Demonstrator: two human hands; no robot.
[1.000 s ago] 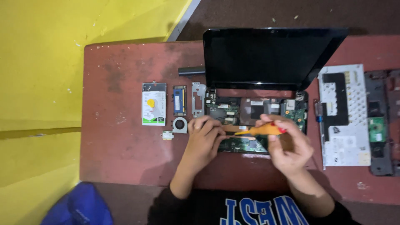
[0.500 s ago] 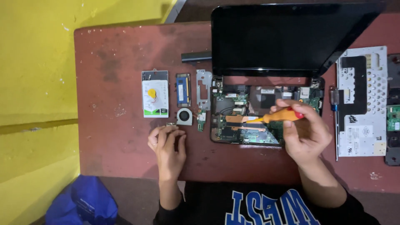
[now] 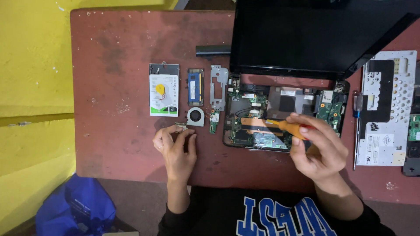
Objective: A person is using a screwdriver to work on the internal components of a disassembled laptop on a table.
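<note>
Your left hand (image 3: 175, 150) has come off the open laptop base (image 3: 280, 120) since a second ago, when it was pressed down beside the screwdriver. It now sits on the red table (image 3: 118, 87) to the left of the machine, fingertips drawn together, pinching or setting down a very small part (image 3: 180, 126) just below the little round fan (image 3: 195, 116); the piece is too small to say what it is. Judging from that, one more bit is out of the chassis and is joining the row of removed parts.

Your right hand (image 3: 317, 150) is closed around the orange-handled screwdriver (image 3: 291, 128), as it was before, with the tip pointing left over the circuit board and copper-coloured strip inside the base. With the left hand away, nothing steadies the laptop, so a hard push on the tool could shift it.

Just beyond your left hand the laid-out parts sit close together: the fan, a thin green board strip (image 3: 213, 122), the metal bracket (image 3: 218, 87), the blue memory stick (image 3: 195, 86) and the hard drive (image 3: 163, 89) with a yellow coin cell lying on it. That row is crowded, so a careless sweep of the wrist could scatter it.

Further right, a second screwdriver (image 3: 356, 126) with a blue collar lies between the base and the upturned keyboard panel (image 3: 385, 109). At the back, the dark screen (image 3: 306, 37) stands open over the base, and a black bar (image 3: 213, 50) lies to its left.
</note>
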